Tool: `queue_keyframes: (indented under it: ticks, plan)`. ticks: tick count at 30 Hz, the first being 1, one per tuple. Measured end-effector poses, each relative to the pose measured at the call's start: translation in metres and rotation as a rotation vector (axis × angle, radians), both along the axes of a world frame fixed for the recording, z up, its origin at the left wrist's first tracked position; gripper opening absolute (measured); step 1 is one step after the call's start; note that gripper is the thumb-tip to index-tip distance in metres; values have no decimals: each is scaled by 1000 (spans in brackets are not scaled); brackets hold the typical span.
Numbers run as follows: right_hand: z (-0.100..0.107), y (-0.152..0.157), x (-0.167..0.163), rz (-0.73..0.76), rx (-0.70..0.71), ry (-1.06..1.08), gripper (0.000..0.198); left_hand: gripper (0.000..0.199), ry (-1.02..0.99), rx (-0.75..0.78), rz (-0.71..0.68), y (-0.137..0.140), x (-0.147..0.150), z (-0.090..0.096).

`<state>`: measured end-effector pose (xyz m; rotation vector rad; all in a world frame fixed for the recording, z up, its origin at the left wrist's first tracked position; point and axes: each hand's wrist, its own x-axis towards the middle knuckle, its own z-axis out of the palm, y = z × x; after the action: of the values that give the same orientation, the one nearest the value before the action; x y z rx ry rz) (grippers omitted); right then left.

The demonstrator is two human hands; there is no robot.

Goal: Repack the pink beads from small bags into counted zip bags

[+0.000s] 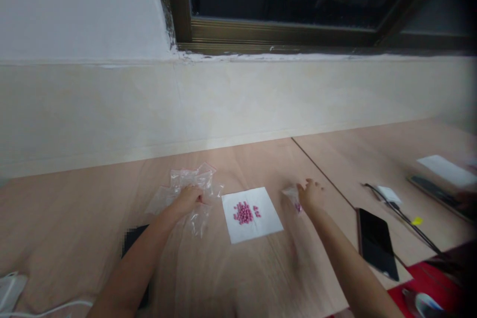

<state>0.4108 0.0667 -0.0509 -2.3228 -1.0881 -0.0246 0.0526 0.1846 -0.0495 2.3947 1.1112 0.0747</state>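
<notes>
My left hand [191, 198] is over a loose pile of clear zip bags [192, 178], its fingers pinched on one of them. Part of a clear bag shows just below the fingers. To its right lies a white paper square [233, 235] bearing a heap of small pink beads [244, 212], with several more set in a little group on the heap's right. My right hand [312, 195] has its fingers spread, right beside a small clear bag [292, 195] that has a few pink-purple pieces in its lower end.
A black phone [377, 241] lies right of my right forearm, near a black cable [404, 221] and a white adapter [388, 194]. Another phone [436, 193] and white paper [447, 170] lie farther right. A dark flat object [134, 238] sits under my left forearm. The wall borders the table's back.
</notes>
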Motion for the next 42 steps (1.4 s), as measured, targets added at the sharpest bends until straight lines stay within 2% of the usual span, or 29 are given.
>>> queue_keyframes:
  ticks: [3, 4, 6, 8, 10, 12, 14, 18, 23, 25, 28, 30, 34, 37, 39, 42]
  plan:
    - [11, -14, -29, 33, 61, 70, 30, 9, -12, -7, 1, -7, 0, 12]
    - [15, -21, -45, 93, 118, 163, 29, 8, -25, -11, 1, -12, 0, 18]
    - [24, -36, -88, 317, 174, 462, 30, 6, -62, -21, 0, -26, -3, 32]
    - [31, -50, -137, 560, 110, 730, 35, 11, -115, -35, 5, -47, -7, 46]
    - [36, -60, -181, 696, 12, 941, 40, 16, -240, -58, 39, -72, -12, 55]
    - [38, -64, -212, 735, -31, 1076, 41, 17, -309, -94, 96, -99, -15, 57]
    - [38, -65, -228, 723, -57, 1118, 38, 17, -350, -151, 167, -122, -18, 51]
    - [39, -69, -228, 756, -179, 1105, 26, 18, -397, -306, 259, -149, -21, 34]
    - [46, -79, -220, 875, -435, 1158, 21, 26, -504, -650, 214, -160, -27, 27]
    - [48, -81, -220, 912, -489, 1083, 22, 30, -519, -764, 212, -162, -29, 26]
    - [48, -81, -221, 1012, -488, 878, 21, 33, -546, -852, 221, -165, -33, 25]
    - [46, -79, -218, 1048, -487, 788, 16, 33, -559, -826, 260, -166, -37, 23]
    - [40, -76, -215, 977, -520, 687, 13, 28, -487, -593, 420, -165, -42, 17]
    - [38, -76, -222, 833, -435, 634, 13, 17, -375, -465, 356, -162, -39, 10]
    - [39, -75, -229, 802, -345, 641, 12, 10, -357, -368, 283, -158, -32, 8]
    - [42, -72, -233, 816, -256, 651, 12, 26, -364, -247, 249, -147, -24, 13]
